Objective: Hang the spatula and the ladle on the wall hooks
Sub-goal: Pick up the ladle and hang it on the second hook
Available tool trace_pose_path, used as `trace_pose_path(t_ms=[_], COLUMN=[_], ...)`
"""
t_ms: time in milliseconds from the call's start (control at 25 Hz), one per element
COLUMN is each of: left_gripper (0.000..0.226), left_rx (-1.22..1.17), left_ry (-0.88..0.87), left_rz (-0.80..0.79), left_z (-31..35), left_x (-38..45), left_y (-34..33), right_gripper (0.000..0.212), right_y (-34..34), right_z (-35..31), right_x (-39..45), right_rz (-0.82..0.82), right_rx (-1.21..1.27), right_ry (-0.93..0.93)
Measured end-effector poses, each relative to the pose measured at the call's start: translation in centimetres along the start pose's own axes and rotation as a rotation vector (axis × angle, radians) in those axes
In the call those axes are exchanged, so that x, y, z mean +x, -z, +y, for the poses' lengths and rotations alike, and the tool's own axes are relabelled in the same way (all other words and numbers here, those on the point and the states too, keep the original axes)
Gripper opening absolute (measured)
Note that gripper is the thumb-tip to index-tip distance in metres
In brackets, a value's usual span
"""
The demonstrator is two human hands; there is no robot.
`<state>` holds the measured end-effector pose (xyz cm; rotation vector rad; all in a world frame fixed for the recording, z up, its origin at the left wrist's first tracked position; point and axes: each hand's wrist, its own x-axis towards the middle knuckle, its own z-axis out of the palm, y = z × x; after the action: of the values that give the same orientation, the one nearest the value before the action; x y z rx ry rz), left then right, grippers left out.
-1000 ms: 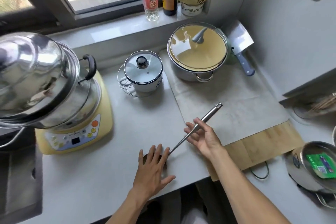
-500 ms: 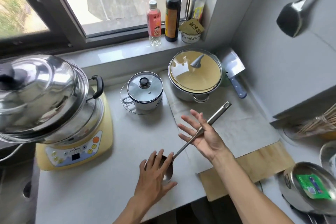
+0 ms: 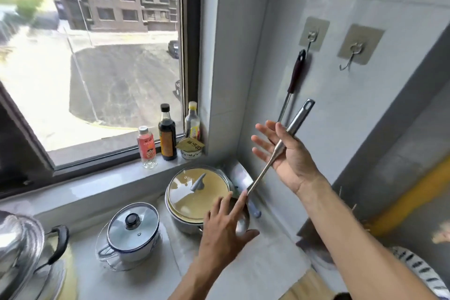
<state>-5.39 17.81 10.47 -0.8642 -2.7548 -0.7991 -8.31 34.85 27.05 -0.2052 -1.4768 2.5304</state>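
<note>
The steel ladle (image 3: pixel 280 146) is lifted off the counter and tilts up to the right. My right hand (image 3: pixel 288 156) holds its handle with the fingers spread. My left hand (image 3: pixel 224 234) cups the ladle's bowl from below. The handle's end, with its hole, points toward the tiled wall. Two stick-on hooks sit there. On the left hook (image 3: pixel 310 39) the spatula (image 3: pixel 293 80) hangs by its dark handle; its blade is hidden behind my right hand. The right hook (image 3: pixel 350 55) is bare.
Below stand a large pot with a glass lid (image 3: pixel 198 192), a small lidded pot (image 3: pixel 132 229), a cleaver (image 3: pixel 241 178) against the wall and a big steel steamer (image 3: pixel 22 246) at the left. Bottles (image 3: pixel 168 134) line the window sill. A bamboo board (image 3: pixel 306 285) lies at the bottom.
Both hands have raised the ladle from the counter up toward the wall. My view has tilted upward, bringing the two hooks and the hanging spatula's handle into sight.
</note>
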Motion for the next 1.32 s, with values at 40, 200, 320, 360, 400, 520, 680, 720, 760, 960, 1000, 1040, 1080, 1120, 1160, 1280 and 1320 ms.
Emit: trace_pose_path(t_ms=[40, 200, 320, 360, 400, 520, 680, 720, 760, 960, 1000, 1040, 1080, 1120, 1160, 1280, 1320], left_gripper=[0.097, 0.099, 0.096, 0.096, 0.095, 0.095, 0.098, 0.099, 0.100, 0.097, 0.097, 0.097, 0.098, 0.098, 0.098, 0.098, 0.098], left_rx=[-0.023, -0.055, -0.066, -0.077, -0.083, -0.102, -0.092, -0.084, -0.075, -0.064, -0.061, -0.060, -0.062, -0.065, -0.068, -0.084, -0.097], left_ry=[-0.014, -0.051, -0.072, -0.075, -0.075, -0.071, -0.066, -0.065, -0.066, -0.068, -0.066, -0.064, -0.062, -0.059, -0.058, -0.069, -0.075], left_rz=[0.008, 0.037, 0.045, 0.050, 0.055, 0.067, 0.041, 0.031, 0.025, -0.014, -0.017, -0.016, -0.016, -0.017, -0.019, -0.031, -0.030], left_z=[1.1, 4.0, 4.9, 5.2, 5.5, 6.1, 6.7, 6.8, 7.0, 7.1, 7.1, 7.1, 7.1, 7.2, 7.2, 7.1, 7.1], left_x=[1.4, 5.9, 7.7, 8.1, 8.4, 9.4, 10.3, 10.5, 10.7, 11.6, 11.7, 11.8, 11.9, 12.0, 12.1, 12.3, 12.3], left_y=[0.1, 0.2, -0.2, -0.4, -0.4, -0.4, -0.2, -0.3, -0.3, -0.7, -0.8, -0.9, -1.1, -1.2, -1.3, -1.5, -1.6], right_gripper=[0.018, 0.015, 0.015, 0.016, 0.017, 0.019, 0.022, 0.022, 0.022, 0.023, 0.023, 0.024, 0.024, 0.024, 0.024, 0.024, 0.024], right_y=[0.1, 1.1, 2.1, 2.4, 2.6, 2.9, 3.2, 3.3, 3.5, 4.4, 4.5, 4.6, 4.7, 4.7, 4.8, 5.0, 5.1], right_z=[-1.8, -6.9, -8.4, -8.8, -9.2, -10.1, -10.6, -10.7, -10.8, -10.8, -10.8, -10.8, -10.9, -10.9, -10.9, -10.9, -10.8], right_x=[0.7, 2.7, 3.4, 3.6, 3.9, 4.7, 5.4, 5.6, 5.7, 6.3, 6.5, 6.7, 6.8, 7.0, 7.1, 7.2, 7.2], right_rz=[0.004, 0.099, 0.099, 0.093, 0.087, 0.082, 0.090, 0.099, 0.105, 0.105, 0.105, 0.109, 0.117, 0.123, 0.127, 0.141, 0.133], right_rx=[-0.037, -0.105, -0.100, -0.109, -0.114, -0.127, -0.164, -0.165, -0.163, -0.164, -0.172, -0.178, -0.178, -0.175, -0.174, -0.194, -0.212], right_ry=[0.002, -0.051, -0.016, -0.004, 0.003, 0.012, 0.010, 0.007, 0.000, -0.024, -0.028, -0.032, -0.035, -0.036, -0.038, -0.043, -0.033])
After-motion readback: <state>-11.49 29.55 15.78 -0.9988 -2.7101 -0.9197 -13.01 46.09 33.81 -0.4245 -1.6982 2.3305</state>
